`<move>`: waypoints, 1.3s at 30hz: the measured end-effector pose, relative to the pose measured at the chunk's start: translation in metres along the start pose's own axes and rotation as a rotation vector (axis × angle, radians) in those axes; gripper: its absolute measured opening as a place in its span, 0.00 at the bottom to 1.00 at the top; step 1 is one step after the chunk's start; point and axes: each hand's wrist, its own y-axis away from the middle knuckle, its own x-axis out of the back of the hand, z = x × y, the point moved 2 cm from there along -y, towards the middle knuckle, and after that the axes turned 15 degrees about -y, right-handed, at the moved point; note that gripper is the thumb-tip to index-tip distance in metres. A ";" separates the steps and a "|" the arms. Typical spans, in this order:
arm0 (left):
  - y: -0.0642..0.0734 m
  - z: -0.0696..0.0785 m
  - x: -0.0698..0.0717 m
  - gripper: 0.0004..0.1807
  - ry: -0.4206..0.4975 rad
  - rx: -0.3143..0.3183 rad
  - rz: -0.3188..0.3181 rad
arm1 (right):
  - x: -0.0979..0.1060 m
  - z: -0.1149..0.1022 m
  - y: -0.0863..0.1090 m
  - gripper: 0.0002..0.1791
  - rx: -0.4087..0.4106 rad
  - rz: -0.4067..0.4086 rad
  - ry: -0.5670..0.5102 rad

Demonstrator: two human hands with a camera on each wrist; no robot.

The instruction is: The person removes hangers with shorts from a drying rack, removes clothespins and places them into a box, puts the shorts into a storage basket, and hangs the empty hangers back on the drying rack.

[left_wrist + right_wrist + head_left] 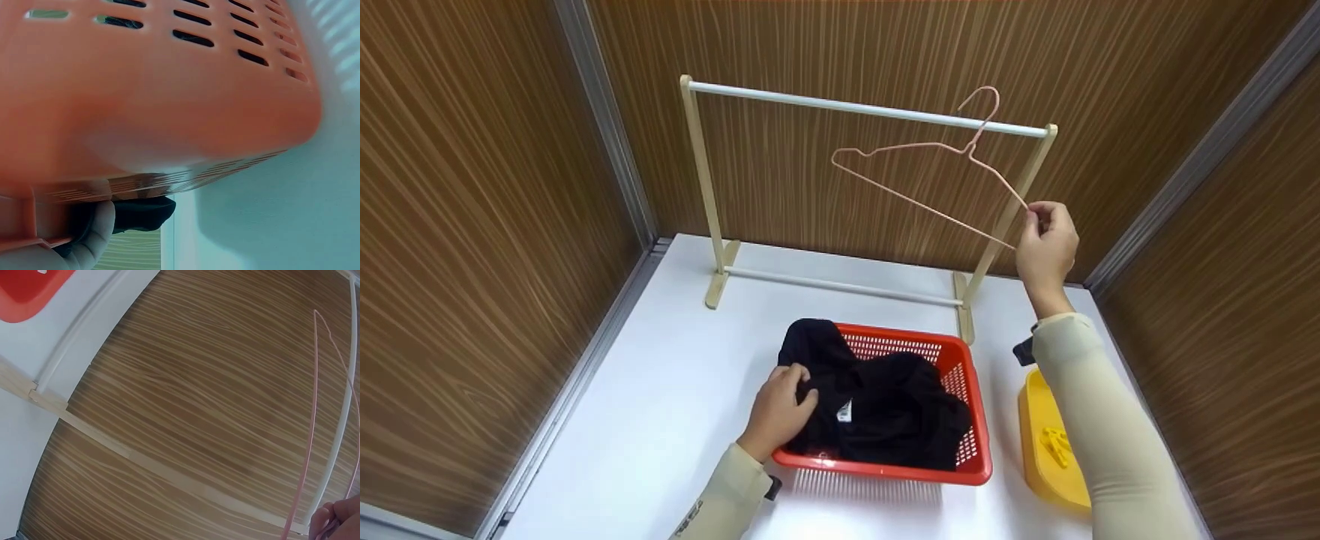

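A pink wire clothes hanger (pixel 926 144) is held at its right end by my right hand (pixel 1048 244), thumb and fingers pinching the wire. Its hook overlaps the white top rail (pixel 840 105) in the head view; whether they touch I cannot tell. The right wrist view has the hanger (pixel 313 394) close to the same rail. At the basket's left side, my left hand (pixel 780 409) grips a bunched black garment (pixel 885 405) with a white label. This garment fills much of the red basket (pixel 980 420). One curled finger shows against black cloth (pixel 147 214) in the left wrist view.
The wooden-ended drying rack (pixel 705 172) stands behind the basket on the white table (pixel 660 375). Right of the basket, partly under my right forearm, is a yellow container (pixel 1033 450) holding yellow clothespins (pixel 1056 446). Wood-patterned walls (pixel 495 225) enclose the left, back and right.
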 end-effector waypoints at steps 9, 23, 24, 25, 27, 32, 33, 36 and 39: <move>0.000 -0.001 -0.003 0.11 -0.003 0.001 0.009 | -0.009 0.005 -0.014 0.09 -0.062 -0.034 0.071; 0.000 0.006 -0.004 0.11 0.014 0.001 -0.005 | -0.002 0.024 -0.006 0.09 -0.063 -0.099 0.130; 0.000 0.007 -0.004 0.11 0.012 0.000 -0.003 | -0.001 0.025 -0.006 0.10 -0.067 -0.103 0.138; 0.001 0.007 -0.004 0.11 0.012 -0.004 0.000 | 0.000 0.026 -0.006 0.10 -0.073 -0.105 0.145; 0.000 0.007 -0.003 0.11 0.011 -0.008 0.001 | 0.001 0.027 -0.005 0.10 -0.081 -0.110 0.151; -0.001 0.008 -0.002 0.11 0.011 -0.009 -0.006 | 0.004 0.030 -0.005 0.10 -0.082 -0.138 0.130; -0.001 0.008 -0.002 0.11 0.009 -0.007 -0.007 | 0.004 0.031 -0.005 0.10 -0.078 -0.151 0.119; 0.000 0.009 -0.001 0.11 0.009 -0.001 -0.007 | 0.003 0.035 -0.005 0.11 -0.075 -0.207 0.090; 0.001 0.009 -0.001 0.11 0.011 0.009 -0.010 | 0.004 0.040 -0.004 0.11 -0.066 -0.267 0.078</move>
